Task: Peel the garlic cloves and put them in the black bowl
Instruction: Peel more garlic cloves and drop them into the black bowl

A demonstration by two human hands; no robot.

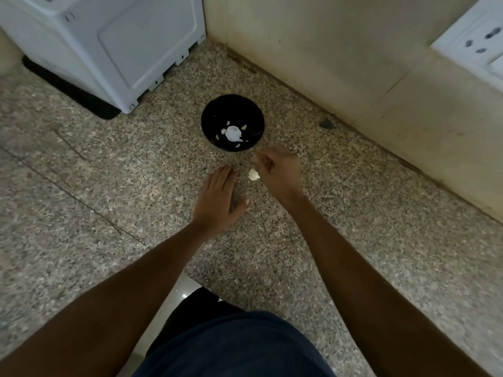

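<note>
The black bowl [208,115] stands on the speckled stone counter [109,172]. Inside it lie a white garlic bulb [232,132] and several small pale cloves [244,127]. A small white garlic piece [253,174] lies on the counter just in front of the bowl, between my hands. My left hand [217,202] rests flat on the counter, fingers straight, left of that piece. My right hand [277,170] is blurred, just front-right of the bowl's rim, with its fingers curled. Whether they pinch anything is unclear.
A white appliance [109,44] on a black mat [81,96] stands at the back left. A beige tiled wall [353,63] with a white socket plate [479,42] runs along the right. The counter's front edge [190,273] is near my body.
</note>
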